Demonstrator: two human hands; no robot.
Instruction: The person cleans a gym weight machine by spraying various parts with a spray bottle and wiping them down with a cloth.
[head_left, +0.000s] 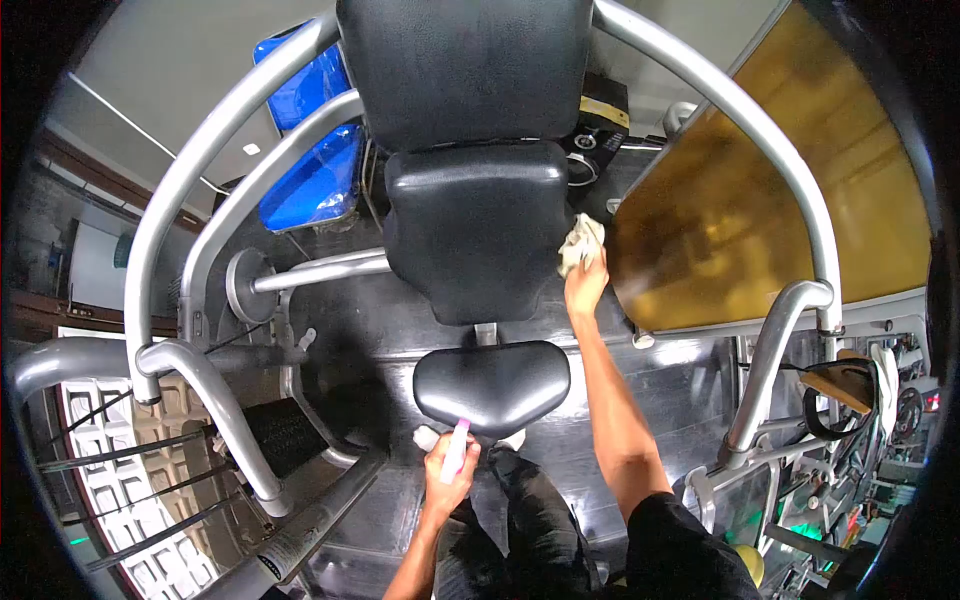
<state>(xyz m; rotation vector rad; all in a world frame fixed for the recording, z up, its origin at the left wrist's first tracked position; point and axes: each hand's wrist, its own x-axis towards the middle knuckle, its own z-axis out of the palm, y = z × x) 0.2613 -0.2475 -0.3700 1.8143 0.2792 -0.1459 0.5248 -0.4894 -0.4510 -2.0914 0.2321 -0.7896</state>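
Observation:
My right hand (588, 285) is closed on a crumpled whitish cloth (583, 245), beside the right edge of a black padded seat (475, 225). Lower down, my left hand (449, 478) wraps round a slim white bottle with a pink top (456, 452). The bottle points up toward a smaller black pad (492, 385), its tip overlapping the pad's lower edge in this view. Above the seat stands the black backrest (465, 65) of the same exercise machine.
Grey tubular bars (770, 140) curve round both sides of the seat. Blue chairs (315, 180) and a black speaker box (597, 135) stand behind. A brownish-gold panel (790, 190) is at right, and more gym equipment (850, 430) lies beyond. A black bar frame (150, 500) is at lower left.

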